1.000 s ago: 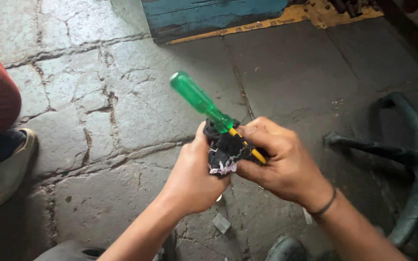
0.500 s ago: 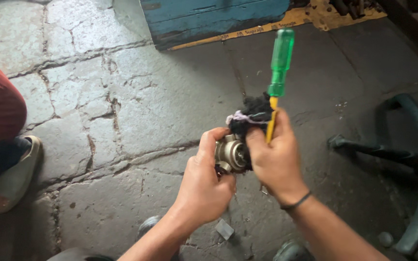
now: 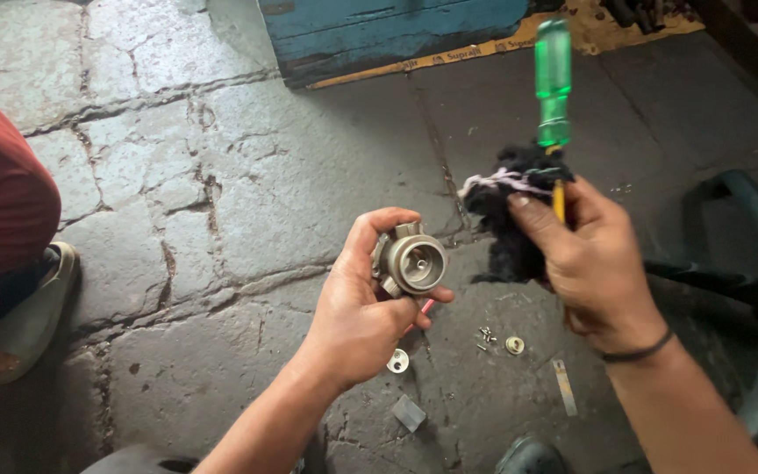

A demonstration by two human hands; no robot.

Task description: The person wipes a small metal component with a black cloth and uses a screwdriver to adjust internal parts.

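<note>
The left hand (image 3: 366,312) is curled around a small grey metal part (image 3: 410,262), a stubby housing with a round open bore turned up towards the camera. The right hand (image 3: 594,263), up and to the right of the metal part and apart from it, is closed on a dark rag (image 3: 506,224) with pale threads, and on a screwdriver (image 3: 554,83) with a green handle that stands upright above the fist. The bore looks bare and fairly clean, so the wiping seems well along. Judging by the loose pieces, putting it back together is not yet done: small screws (image 3: 485,334), a little brass ring (image 3: 514,345) and a pale washer (image 3: 398,361) lie on the floor (image 3: 221,202) just below the metal part.

The floor is cracked grey stone slabs, dusty and stained. Far above the metal part stands a worn blue wooden box (image 3: 388,31). Well to its left, another person's sandalled foot (image 3: 19,320) and red garment show; to its right lies a dark curved frame (image 3: 747,263).
</note>
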